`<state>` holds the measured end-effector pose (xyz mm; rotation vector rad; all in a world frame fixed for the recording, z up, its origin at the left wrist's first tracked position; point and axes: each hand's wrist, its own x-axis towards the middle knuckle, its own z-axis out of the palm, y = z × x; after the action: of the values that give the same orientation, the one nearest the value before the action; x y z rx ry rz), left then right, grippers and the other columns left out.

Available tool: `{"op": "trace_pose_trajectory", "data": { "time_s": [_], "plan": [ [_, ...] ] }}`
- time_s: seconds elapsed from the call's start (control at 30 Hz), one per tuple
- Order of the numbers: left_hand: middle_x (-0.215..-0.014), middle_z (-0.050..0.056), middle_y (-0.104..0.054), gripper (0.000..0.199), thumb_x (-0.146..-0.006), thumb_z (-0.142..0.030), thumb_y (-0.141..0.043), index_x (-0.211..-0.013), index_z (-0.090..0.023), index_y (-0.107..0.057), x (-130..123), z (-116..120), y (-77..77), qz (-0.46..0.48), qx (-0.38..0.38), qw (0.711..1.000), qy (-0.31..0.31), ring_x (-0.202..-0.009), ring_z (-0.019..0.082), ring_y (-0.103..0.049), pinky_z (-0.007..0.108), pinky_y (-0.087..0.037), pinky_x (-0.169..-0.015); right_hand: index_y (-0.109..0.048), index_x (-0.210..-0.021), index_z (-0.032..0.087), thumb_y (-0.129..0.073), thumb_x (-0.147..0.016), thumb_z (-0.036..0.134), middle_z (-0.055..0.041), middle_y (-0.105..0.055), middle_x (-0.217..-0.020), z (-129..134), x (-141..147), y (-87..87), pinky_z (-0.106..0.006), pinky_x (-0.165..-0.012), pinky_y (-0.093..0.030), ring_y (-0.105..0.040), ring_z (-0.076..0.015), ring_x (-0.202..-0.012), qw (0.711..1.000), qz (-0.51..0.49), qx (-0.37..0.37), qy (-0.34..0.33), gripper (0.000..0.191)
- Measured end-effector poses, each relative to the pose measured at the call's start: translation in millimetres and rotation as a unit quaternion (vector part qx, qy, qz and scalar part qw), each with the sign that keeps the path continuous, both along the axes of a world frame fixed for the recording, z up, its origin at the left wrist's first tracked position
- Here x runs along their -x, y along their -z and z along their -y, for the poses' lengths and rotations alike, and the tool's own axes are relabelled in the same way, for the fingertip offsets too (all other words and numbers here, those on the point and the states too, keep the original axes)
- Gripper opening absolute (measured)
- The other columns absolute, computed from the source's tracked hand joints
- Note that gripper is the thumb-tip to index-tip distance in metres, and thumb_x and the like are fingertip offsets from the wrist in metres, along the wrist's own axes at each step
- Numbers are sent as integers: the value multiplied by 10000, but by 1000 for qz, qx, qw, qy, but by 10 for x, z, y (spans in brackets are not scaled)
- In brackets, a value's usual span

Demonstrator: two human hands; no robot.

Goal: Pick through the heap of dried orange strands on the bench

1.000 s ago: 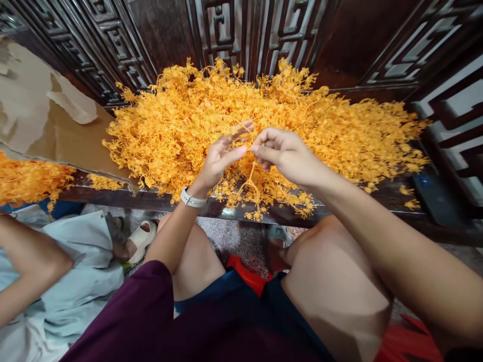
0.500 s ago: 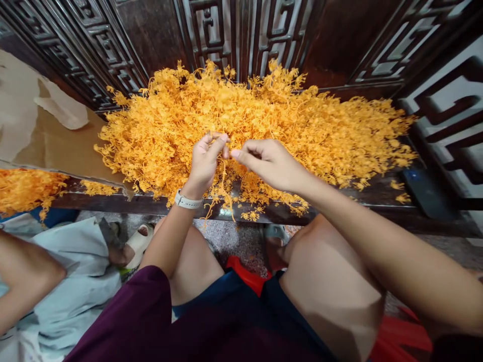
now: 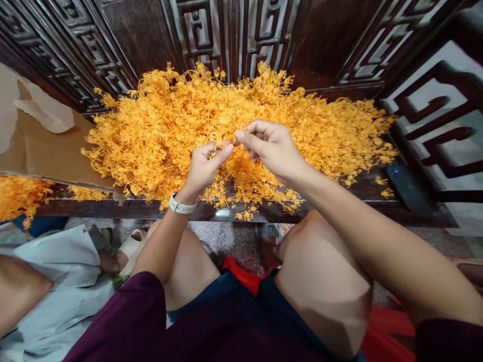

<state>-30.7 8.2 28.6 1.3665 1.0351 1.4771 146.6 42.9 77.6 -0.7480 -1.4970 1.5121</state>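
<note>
A big heap of orange, spidery plastic sprigs point(image 3: 166, 125) covers the dark wooden bench in front of me. Over its middle, my left hand point(image 3: 206, 166), with a pale watch on the wrist, pinches a small orange sprig between thumb and fingers. Just right of it and slightly higher, my right hand point(image 3: 273, 146) has thumb and fingertips closed at the same small piece. The two sets of fingertips almost meet. What lies between them is tiny and blends with the heap behind, so its exact shape is hard to make out.
A torn cardboard sheet point(image 3: 45, 136) stands at the left, with more orange sprigs point(image 3: 24, 196) beyond it. A dark phone-like object point(image 3: 409, 186) lies at the bench's right end. Carved wooden panels point(image 3: 204, 30) rise behind. Another person's arm point(image 3: 20, 291) shows at lower left.
My right hand has moved up a little, and my left fingertips have lowered slightly. The strand that hung below my left fingers no longer shows there. The view has shifted slightly right.
</note>
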Motion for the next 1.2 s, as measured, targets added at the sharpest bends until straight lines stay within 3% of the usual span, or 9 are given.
{"op": "trace_pose_trajectory", "data": {
  "time_s": [0.2, 0.43, 0.7, 0.8, 0.93, 1.0, 1.07, 1.13, 1.2],
  "plan": [
    [-493, -90, -282, 161, -886, -382, -797, -858, -233, -743, -42, -12, -34, 172, 49, 983, 41, -474, 89, -255, 262, -369, -541, -572, -763, 207, -801, -887, 437, 13, -571, -696, 6, 0, 11, -270, -537, -377, -472, -102, -603, 998, 5, 51, -46, 348],
    [-471, -71, -191, 267, -929, -414, -734, -757, -232, -639, -92, 50, -62, 230, 96, 962, 112, -484, 115, -309, 271, -422, -559, -591, -783, 193, -694, -953, 303, -11, -625, -724, 67, 44, -39, -260, -581, -408, -548, -113, -645, 985, -36, 106, -130, 227],
    [-493, -59, -95, 276, -975, -472, -660, -795, -265, -642, -165, 72, 23, 248, 68, 964, 68, -492, 137, -351, 318, -506, -672, -581, -809, 191, -678, -925, 213, 9, -608, -762, 88, 131, -12, -234, -679, -478, -541, -103, -685, 967, -142, 153, -149, 153],
    [-523, -53, -87, 258, -990, -451, -649, -804, -273, -634, -33, 53, -23, 283, 27, 958, 30, -494, 128, -325, 285, -477, -612, -535, -786, 200, -665, -946, 265, 27, -580, -724, 44, 44, -65, -232, -653, -472, -518, -98, -653, 963, -152, 148, -166, 217],
    [-431, -43, -240, 218, -1016, -311, -589, -815, -279, -666, 293, 59, -179, 377, 42, 925, 25, -476, 93, -317, 234, -459, -534, -644, -897, 165, -756, -921, 305, 33, -629, -735, 114, -191, -218, -229, -652, -472, -550, -90, -666, 933, -3, 47, -356, 181],
    [-388, -32, -343, 383, -1081, -373, -414, -820, -289, -682, 419, 41, -189, 403, 90, 910, 18, -465, 79, -310, 221, -479, -507, -681, -917, 140, -810, -881, 268, 23, -657, -768, 166, -264, -272, -221, -686, -471, -566, -85, -711, 912, 58, 17, -406, 185],
    [-376, -34, -366, 447, -1088, -383, -331, -835, -322, -694, 454, 31, -173, 378, 148, 913, 27, -456, 99, -313, 238, -487, -488, -682, -977, 154, -833, -854, 242, 7, -700, -825, 175, -299, -304, -234, -716, -506, -607, -98, -739, 934, -8, 89, -345, 213],
    [-376, -43, -339, 298, -1040, -342, -464, -860, -303, -698, 402, 54, -172, 361, 184, 914, 30, -470, 109, -316, 242, -489, -500, -668, -1017, 186, -786, -892, 255, -2, -716, -844, 141, -325, -337, -243, -720, -536, -624, -116, -756, 957, -129, 170, -199, 186],
    [-396, -51, -274, 119, -951, -292, -614, -869, -261, -694, 304, 97, -196, 357, 213, 909, 32, -496, 109, -315, 234, -477, -521, -654, -995, 188, -693, -955, 279, -15, -719, -832, 100, -359, -374, -240, -696, -545, -614, -119, -742, 940, -241, 236, -53, 107]
  ]
}}
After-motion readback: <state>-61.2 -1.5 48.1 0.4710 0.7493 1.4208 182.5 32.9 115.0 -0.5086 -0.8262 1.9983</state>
